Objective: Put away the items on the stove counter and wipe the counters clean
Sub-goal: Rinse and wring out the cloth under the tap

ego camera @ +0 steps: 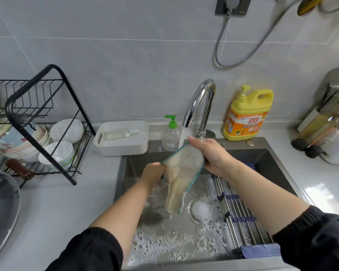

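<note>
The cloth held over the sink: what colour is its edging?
Teal-green edging on a beige cloth, clearest in the head view.

A single wide-angle camera sat on the person's head and looked forward and down into the sink (243,156) from close above. Its axis fell near the middle of the frame, where the left hand (153,173) and right hand (213,155) both held a cloth (184,173). The forearms entered from 7 and 5 o'clock, and a dark sleeve (90,251) loomed large at the bottom edge, so the lens sat close to the body. The tiled wall (125,55) filled 12 o'clock, with the tap (202,106) just above centre. The dish rack (9,106) stood at 9 o'clock and the yellow detergent bottle (247,116) at 1 o'clock. The worktop (47,208) edges bowed toward the borders.
</note>
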A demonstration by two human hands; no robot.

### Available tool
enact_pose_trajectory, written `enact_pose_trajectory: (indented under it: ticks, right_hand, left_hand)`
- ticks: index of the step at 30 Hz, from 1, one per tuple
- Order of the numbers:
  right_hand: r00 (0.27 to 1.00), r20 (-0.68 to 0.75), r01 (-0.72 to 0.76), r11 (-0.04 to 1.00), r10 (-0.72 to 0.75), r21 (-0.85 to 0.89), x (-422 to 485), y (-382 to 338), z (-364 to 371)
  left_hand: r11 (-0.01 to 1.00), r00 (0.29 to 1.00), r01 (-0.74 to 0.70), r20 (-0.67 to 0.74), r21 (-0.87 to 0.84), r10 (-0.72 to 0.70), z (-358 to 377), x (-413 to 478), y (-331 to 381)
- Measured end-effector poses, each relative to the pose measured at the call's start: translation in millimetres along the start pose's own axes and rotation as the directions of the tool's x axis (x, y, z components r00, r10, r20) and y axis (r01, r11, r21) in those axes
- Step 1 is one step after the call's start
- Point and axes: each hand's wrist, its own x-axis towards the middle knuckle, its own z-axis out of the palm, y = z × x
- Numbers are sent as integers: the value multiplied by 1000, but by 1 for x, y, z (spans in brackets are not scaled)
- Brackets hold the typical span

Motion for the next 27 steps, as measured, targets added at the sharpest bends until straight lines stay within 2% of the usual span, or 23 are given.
enact_pose_trajectory:
  ticks: [1,2,4,5,7,9,11,13,15,18,19,20,21,23,25,27]
  right_hand:
    - [999,-45,23,991,-29,-132,2,0,-6]
    - [994,-83,43,940,-75,-340,4,0,-13]
    - [975,-104,60,680,-198,-730,9,0,-28]
    - [969,-94,60,583,-231,-811,11,1,-36]
    - [970,-48,77,491,-237,-868,12,3,-47]
    - [977,12,112,458,-215,-882,9,7,-48]
    - [977,97,169,419,-188,-892,7,13,-40]
    - [979,142,198,503,-148,-841,10,20,-23]
    - [976,193,215,595,-100,-774,21,27,-2]
    - [975,193,220,551,-108,-805,38,30,20]
    - [979,157,203,576,-129,-792,42,30,22]
    - [983,125,184,670,-136,-719,44,30,22]
    - [984,114,175,803,-133,-569,46,29,22]
    - [983,163,121,973,-89,-197,46,26,23]
    - [976,215,27,998,-37,50,46,24,22]
    - [958,286,-14,988,-31,151,45,22,21]
  left_hand:
    - [998,1000,-4,-5,56,5,-3,1,-2]
    - [990,1000,-26,-12,136,28,-7,2,-4]
    - [932,994,-87,-30,353,104,-18,1,-6]
    - [897,988,-115,-41,427,146,-23,0,-5]
    - [868,973,-169,-63,467,223,-32,-5,6]
    - [880,957,-239,-51,410,284,-36,-10,22]
    - [870,939,-329,24,367,344,-36,-17,39]
    - [846,909,-415,111,335,402,-32,-24,52]
    - [841,887,-462,125,281,445,-27,-27,58]
    - [810,845,-526,47,259,533,-31,-28,57]
    - [828,848,-524,28,200,530,-34,-26,50]
    - [865,872,-489,29,108,489,-37,-23,41]
    - [904,903,-427,71,23,425,-38,-19,30]
    - [951,929,-309,216,-1,302,-33,-13,11]
    - [955,915,-295,297,26,274,-18,-6,-5]
    - [974,953,-223,218,32,211,-1,-2,-11]
